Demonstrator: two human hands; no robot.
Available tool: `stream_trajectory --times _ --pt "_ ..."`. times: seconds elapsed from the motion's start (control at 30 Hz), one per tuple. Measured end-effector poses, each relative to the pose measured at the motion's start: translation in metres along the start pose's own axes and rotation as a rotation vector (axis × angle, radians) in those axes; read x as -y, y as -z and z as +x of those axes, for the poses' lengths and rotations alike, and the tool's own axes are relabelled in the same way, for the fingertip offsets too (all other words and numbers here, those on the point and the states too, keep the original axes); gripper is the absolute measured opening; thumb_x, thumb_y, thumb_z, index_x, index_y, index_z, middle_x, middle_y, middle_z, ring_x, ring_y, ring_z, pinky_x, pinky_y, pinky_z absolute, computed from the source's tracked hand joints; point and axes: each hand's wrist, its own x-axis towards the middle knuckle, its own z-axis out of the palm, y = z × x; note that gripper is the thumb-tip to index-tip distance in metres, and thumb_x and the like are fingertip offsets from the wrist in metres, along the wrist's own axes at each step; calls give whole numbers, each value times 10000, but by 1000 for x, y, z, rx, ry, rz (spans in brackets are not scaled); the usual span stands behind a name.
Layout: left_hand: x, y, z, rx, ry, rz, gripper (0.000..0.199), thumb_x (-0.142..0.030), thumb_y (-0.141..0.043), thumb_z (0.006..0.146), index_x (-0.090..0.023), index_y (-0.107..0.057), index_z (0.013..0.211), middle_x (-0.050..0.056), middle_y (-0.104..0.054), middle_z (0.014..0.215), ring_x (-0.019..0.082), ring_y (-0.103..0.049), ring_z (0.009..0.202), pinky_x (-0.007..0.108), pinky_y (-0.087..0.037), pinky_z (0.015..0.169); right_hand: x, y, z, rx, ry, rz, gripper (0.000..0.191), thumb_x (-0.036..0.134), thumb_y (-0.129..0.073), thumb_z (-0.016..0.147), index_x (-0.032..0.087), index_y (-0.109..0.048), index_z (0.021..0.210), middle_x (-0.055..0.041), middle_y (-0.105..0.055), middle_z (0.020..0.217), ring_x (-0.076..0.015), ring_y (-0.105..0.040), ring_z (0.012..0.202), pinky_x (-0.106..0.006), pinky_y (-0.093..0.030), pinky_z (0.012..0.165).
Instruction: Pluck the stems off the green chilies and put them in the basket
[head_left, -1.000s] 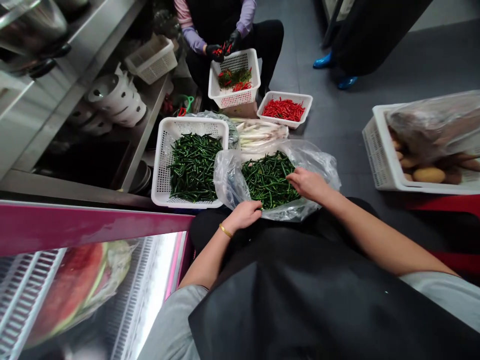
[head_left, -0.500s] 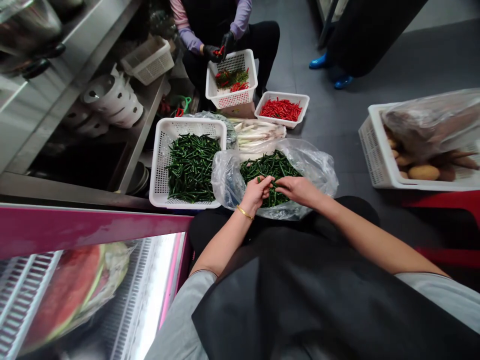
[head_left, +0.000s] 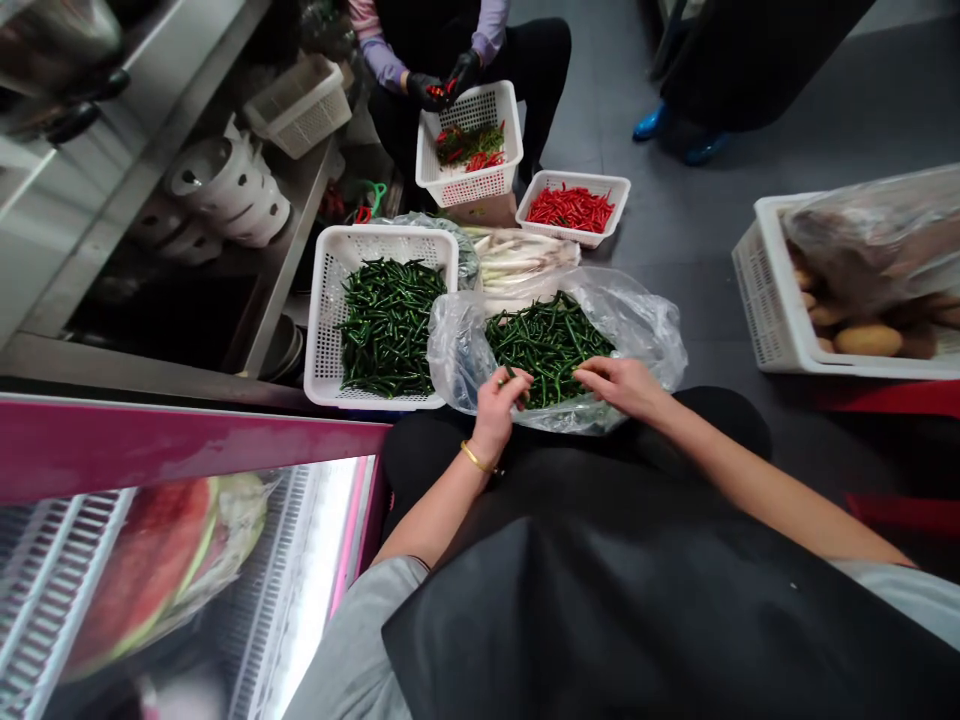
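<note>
As the hands part: left hand (head_left: 499, 405) comes away with one green pepper (head_left: 511, 373) closed in its fingers; right hand (head_left: 626, 386) sits well apart, over the pile's right side.
Gap: that's fresh! Half a second ago the fingertips are nearly meeting over the bag; now bare space opens between them.
Pepper: left hand alone has it, so the two-handed work on this one looks broken off, I'd judge.
Right fingertips: bunched toward the thumb, but whether they pinch a scrap is too small to tell.
Pile (head_left: 547, 345): loose green peppers inside the bag, thin, tapering, tangled, matte here and glinting there.
Bag (head_left: 459, 350): clear plastic, crinkled, its mouth slumped wide around the pile.
Basket (head_left: 326, 340): white plastic, straight-sided, pierced with small holes, just left of the bag, heaped with glossy dark peppers.
Scallions (head_left: 521, 262): pale, long, smooth stalks lying flat beyond the bag.
Chillies (head_left: 570, 208): bright red, slim, piled in a shallow white tray (head_left: 624, 190).
Co-worker's gloves (head_left: 427, 92): black, red bits between them, held above another pierced basket (head_left: 469, 185).
</note>
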Motion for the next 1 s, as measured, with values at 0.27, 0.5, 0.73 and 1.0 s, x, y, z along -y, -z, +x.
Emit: stream_trajectory --times 0.27,0.5,0.73,1.0 --pt "-3 28 32 43 438 -291 114 -220 -593 664 -148 -559 745 -29 -497 548 67 -406 423 211 -331 429 9 -22 33 201 -71 -517 388 427 -425 861 185 -688 710 -105 -706 819 -214 -644 789 -265 -385 594" --pt "29 -9 24 218 584 -247 379 -406 -778 618 -109 -607 778 -74 -388 496 25 -310 397 189 -232 401 9 -27 -6 221 234 -323 301 378 -408 902 187 -595 763 -59 -668 744 -157 -585 658 -248 -360 607" --pt "14 12 25 -95 209 -330 251 -321 -701 657 -164 -549 781 -51 -492 594 54 -436 485 216 -377 492 -2 -22 27 190 28 -314 373 400 -362 935 171 -655 910 -63 -691 786 -157 -625 683 -238 -414 635" --pt "3 35 27 32 331 -505 238 -254 -680 640 -171 -461 682 -37 -481 587 67 -471 515 216 -389 520 0 -24 69 104 18 -664 318 339 -445 890 187 -718 951 -105 -706 976 -222 -646 885 -268 -429 660"
